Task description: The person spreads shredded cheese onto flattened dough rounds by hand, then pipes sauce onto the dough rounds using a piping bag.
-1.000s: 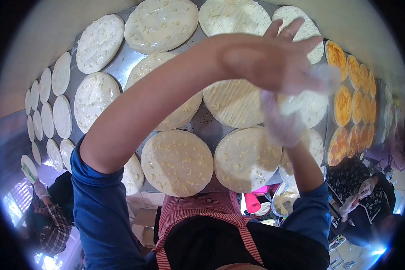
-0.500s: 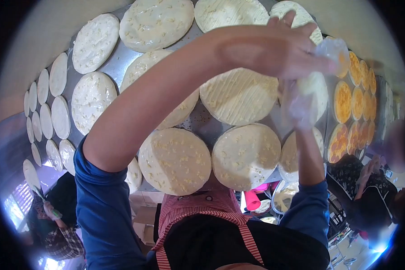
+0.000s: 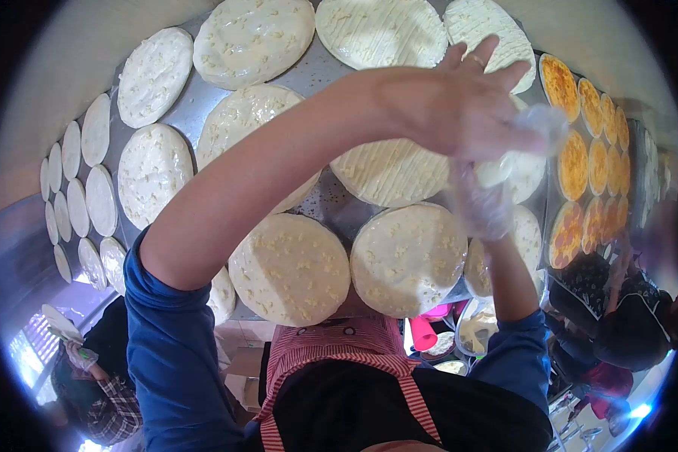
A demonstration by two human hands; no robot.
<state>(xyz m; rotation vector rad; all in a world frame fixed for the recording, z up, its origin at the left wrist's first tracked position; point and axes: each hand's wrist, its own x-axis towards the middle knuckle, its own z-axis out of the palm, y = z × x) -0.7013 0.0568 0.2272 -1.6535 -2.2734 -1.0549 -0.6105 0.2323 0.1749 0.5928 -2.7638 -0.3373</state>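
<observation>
My left hand (image 3: 486, 109) reaches across to the upper right, over the pale dough rounds. Several of its fingers are raised and spread, one with a ring. Its lower fingers close on a blurred piece of clear plastic (image 3: 546, 129). Just below is my right hand (image 3: 486, 203), covered in clear plastic; its fingers are blurred and partly hidden behind the left hand. Beside the hands, a dough round with diagonal ridges (image 3: 392, 169) lies on the metal surface (image 3: 331, 197). A smooth round with yellowish bits (image 3: 407, 260) is nearer to me.
More pale rounds (image 3: 154, 173) stretch away to the left. Orange-topped rounds (image 3: 572, 166) stand in rows at the right. Bowls (image 3: 478, 328) and a pink item (image 3: 423, 333) are below the edge. Other people are at the lower left (image 3: 109, 377) and lower right (image 3: 625, 324).
Both hands have shifted slightly left and down, with the clear plastic still at the left hand. At lower left, another person's hand and pale round have moved.
</observation>
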